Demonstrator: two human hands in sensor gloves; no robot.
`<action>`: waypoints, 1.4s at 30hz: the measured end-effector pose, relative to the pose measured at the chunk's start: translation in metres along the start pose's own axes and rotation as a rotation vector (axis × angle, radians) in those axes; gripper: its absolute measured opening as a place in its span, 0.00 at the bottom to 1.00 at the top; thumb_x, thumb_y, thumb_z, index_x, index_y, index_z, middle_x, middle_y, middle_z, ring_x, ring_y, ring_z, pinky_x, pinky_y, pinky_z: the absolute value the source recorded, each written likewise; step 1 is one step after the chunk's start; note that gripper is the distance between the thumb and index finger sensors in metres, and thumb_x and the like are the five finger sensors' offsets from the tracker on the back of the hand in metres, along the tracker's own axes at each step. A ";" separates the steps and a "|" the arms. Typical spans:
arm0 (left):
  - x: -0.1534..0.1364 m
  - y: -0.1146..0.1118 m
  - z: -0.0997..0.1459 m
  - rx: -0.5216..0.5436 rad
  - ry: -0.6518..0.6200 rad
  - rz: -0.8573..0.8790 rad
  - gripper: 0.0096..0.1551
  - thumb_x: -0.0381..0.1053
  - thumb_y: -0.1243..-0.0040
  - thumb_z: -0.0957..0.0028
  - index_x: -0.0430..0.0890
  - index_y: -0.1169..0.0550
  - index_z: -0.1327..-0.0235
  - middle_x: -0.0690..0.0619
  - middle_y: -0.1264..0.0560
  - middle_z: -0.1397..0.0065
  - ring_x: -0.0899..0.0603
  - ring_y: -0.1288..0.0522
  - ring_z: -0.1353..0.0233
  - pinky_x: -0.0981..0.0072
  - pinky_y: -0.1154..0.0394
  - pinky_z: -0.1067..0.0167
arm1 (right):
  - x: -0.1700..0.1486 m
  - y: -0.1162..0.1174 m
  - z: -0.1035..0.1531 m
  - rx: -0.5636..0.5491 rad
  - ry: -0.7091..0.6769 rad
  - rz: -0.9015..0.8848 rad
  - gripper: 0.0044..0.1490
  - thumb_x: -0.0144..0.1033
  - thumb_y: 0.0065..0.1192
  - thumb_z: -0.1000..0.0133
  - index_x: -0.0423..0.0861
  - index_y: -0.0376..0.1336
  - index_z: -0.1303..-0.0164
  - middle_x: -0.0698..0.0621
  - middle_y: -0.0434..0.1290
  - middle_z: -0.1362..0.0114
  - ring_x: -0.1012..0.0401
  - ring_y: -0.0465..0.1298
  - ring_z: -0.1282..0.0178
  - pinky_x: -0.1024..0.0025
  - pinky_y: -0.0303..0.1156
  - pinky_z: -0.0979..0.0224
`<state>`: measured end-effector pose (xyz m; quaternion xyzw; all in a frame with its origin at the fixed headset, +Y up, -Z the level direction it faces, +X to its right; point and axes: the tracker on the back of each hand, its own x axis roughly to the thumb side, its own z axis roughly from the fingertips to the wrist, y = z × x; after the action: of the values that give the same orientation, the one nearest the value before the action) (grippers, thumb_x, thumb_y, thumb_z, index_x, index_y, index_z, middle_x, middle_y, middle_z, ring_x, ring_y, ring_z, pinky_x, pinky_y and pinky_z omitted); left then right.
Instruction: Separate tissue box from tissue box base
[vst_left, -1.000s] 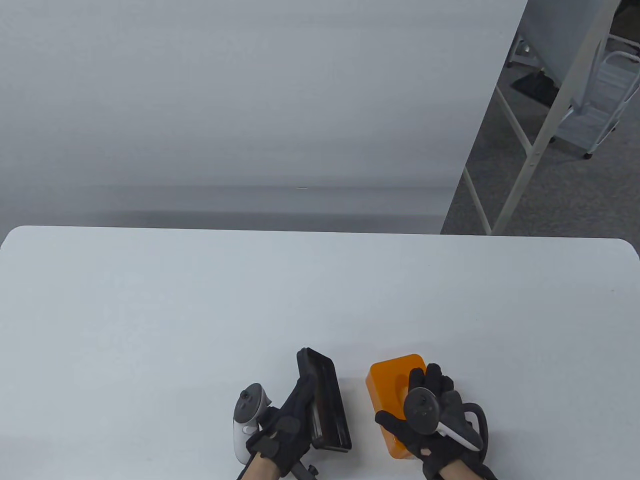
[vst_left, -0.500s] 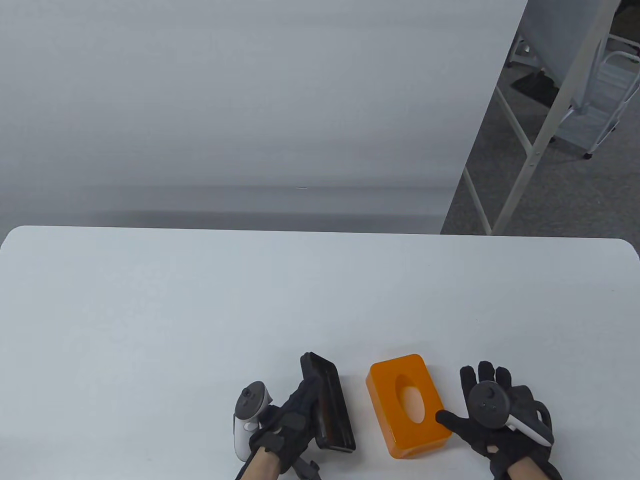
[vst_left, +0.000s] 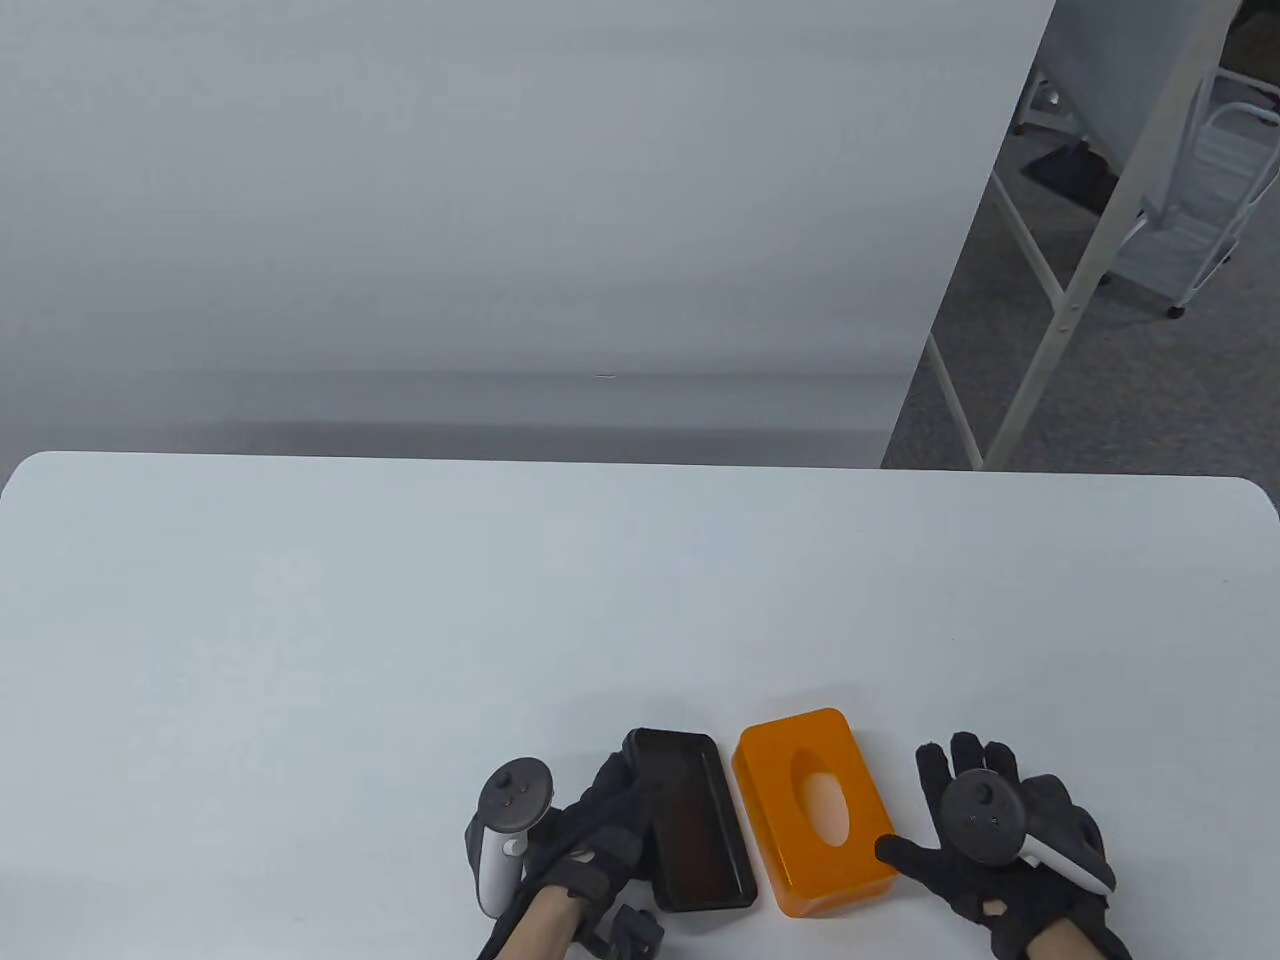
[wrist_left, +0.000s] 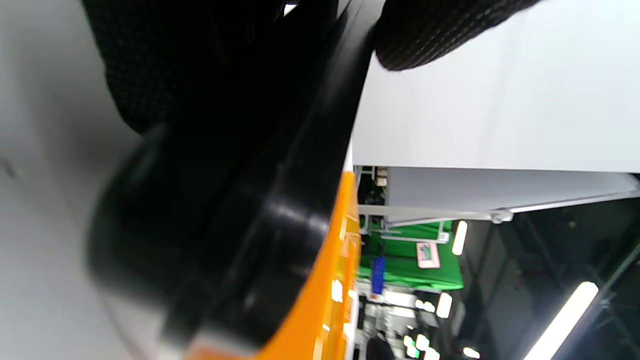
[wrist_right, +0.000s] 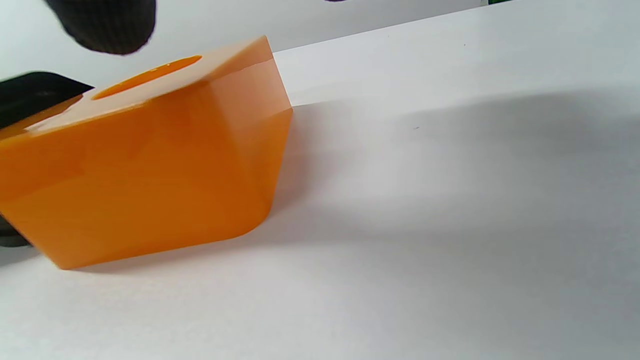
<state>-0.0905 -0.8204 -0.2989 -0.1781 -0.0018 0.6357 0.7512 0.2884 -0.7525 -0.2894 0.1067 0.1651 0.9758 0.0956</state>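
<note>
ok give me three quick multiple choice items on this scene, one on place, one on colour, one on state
1. Where does the black base lie?
A. left of the orange tissue box
B. on top of it
C. at the table's far edge

2. What colour is the tissue box?
A. blue
B. orange
C. white

3. What is the right hand doing?
A. gripping the box
B. open beside the box
C. lifting the base

Answers:
1 A, the table view shows them side by side.
2 B, it shows orange in both views.
3 B, its fingers are spread, nothing held; the left hand holds the base.

left wrist view: black base (wrist_left: 225, 210) blurred | table view: forearms cut off at bottom edge
</note>
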 end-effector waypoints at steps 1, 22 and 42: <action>0.003 0.000 0.001 0.037 -0.008 -0.080 0.48 0.55 0.46 0.39 0.26 0.51 0.25 0.24 0.41 0.28 0.29 0.19 0.44 0.61 0.15 0.61 | -0.001 0.000 0.000 0.004 0.005 -0.020 0.66 0.75 0.46 0.45 0.36 0.36 0.17 0.24 0.31 0.18 0.23 0.35 0.22 0.16 0.39 0.34; 0.041 -0.012 0.015 0.204 -0.133 -0.869 0.51 0.59 0.42 0.41 0.25 0.47 0.26 0.24 0.39 0.29 0.26 0.20 0.43 0.51 0.17 0.56 | -0.004 0.000 0.000 0.024 -0.008 -0.046 0.66 0.75 0.45 0.44 0.35 0.35 0.17 0.23 0.31 0.19 0.22 0.36 0.23 0.16 0.39 0.34; 0.074 0.041 0.046 0.106 -0.094 -1.380 0.72 0.85 0.51 0.50 0.33 0.55 0.17 0.26 0.64 0.19 0.14 0.65 0.24 0.12 0.61 0.41 | 0.003 -0.003 0.005 -0.012 -0.040 0.060 0.68 0.75 0.48 0.45 0.34 0.34 0.18 0.23 0.31 0.18 0.23 0.35 0.22 0.16 0.37 0.35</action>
<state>-0.1258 -0.7322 -0.2834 -0.0714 -0.1161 0.0186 0.9905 0.2868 -0.7476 -0.2850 0.1307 0.1540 0.9769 0.0701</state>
